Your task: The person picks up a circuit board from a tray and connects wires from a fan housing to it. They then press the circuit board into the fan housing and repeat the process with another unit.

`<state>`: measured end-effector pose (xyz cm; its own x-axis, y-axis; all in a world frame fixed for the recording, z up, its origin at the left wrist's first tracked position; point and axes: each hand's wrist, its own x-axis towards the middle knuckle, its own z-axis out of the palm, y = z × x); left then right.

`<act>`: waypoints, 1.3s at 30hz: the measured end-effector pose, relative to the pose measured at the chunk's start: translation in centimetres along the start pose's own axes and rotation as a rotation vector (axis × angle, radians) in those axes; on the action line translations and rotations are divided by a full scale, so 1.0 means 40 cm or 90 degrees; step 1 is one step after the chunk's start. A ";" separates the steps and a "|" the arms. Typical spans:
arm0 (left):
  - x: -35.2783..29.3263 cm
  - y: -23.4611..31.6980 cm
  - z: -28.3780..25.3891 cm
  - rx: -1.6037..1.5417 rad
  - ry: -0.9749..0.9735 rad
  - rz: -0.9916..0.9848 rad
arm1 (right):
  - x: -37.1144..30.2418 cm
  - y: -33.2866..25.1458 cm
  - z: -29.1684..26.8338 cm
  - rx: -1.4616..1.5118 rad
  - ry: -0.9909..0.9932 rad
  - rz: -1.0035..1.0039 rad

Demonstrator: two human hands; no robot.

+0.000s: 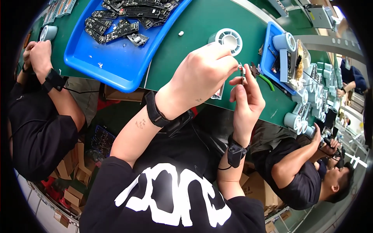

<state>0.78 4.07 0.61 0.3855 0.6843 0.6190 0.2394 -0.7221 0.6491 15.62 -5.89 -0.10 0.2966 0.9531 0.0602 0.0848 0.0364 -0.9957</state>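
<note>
My right hand [248, 97] holds a small thin circuit board [243, 76] nearly edge-on between thumb and fingers. Close against its upper end, my left hand [208, 66] is closed in a pinch; what lies between those fingertips is too small to make out. A bit of white and red shows where both hands meet. Just beyond my left hand stands a pale blue round housing [235, 34] with a ribbed ring. Cutters with green handles [266, 82] lie beside my right fingertips. Partly hidden below my hands is a small flat piece [218, 93] at the table's near edge.
A blue tray [112, 75] with several circuit boards [136, 15] stands at the left on the green table [171, 50]. Another blue tray [268, 58] and several pale blue housings [293, 121] crowd the right. Co-workers sit on both sides, one person's hands [40, 56] at far left.
</note>
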 end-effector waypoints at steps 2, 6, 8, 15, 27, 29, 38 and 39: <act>-0.002 -0.003 0.002 -0.007 -0.017 0.010 | 0.000 0.003 -0.013 -0.038 -0.014 -0.005; 0.001 -0.007 0.003 -0.024 -0.034 0.000 | 0.008 0.009 -0.033 -0.090 -0.050 -0.027; 0.005 -0.006 -0.002 -0.032 -0.043 -0.005 | 0.014 0.007 -0.035 -0.095 -0.052 -0.025; 0.036 0.011 -0.031 0.011 -0.118 -0.118 | 0.055 -0.036 -0.042 -0.135 -0.117 -0.036; 0.053 0.024 -0.020 0.029 -0.111 -0.118 | 0.102 -0.079 -0.095 -0.166 -0.192 -0.034; 0.055 0.016 -0.022 0.039 -0.111 -0.091 | 0.110 -0.073 -0.103 -0.167 -0.228 -0.043; 0.086 0.017 -0.055 0.093 -0.177 -0.028 | 0.143 -0.088 -0.116 -0.161 -0.314 -0.047; 0.089 0.016 -0.056 0.103 -0.181 -0.014 | 0.146 -0.093 -0.115 -0.161 -0.315 -0.048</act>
<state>0.31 6.25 4.22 0.6066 0.6605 0.4425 0.3798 -0.7297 0.5686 21.40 -1.84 4.28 -0.1958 0.9802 0.0293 0.3314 0.0943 -0.9388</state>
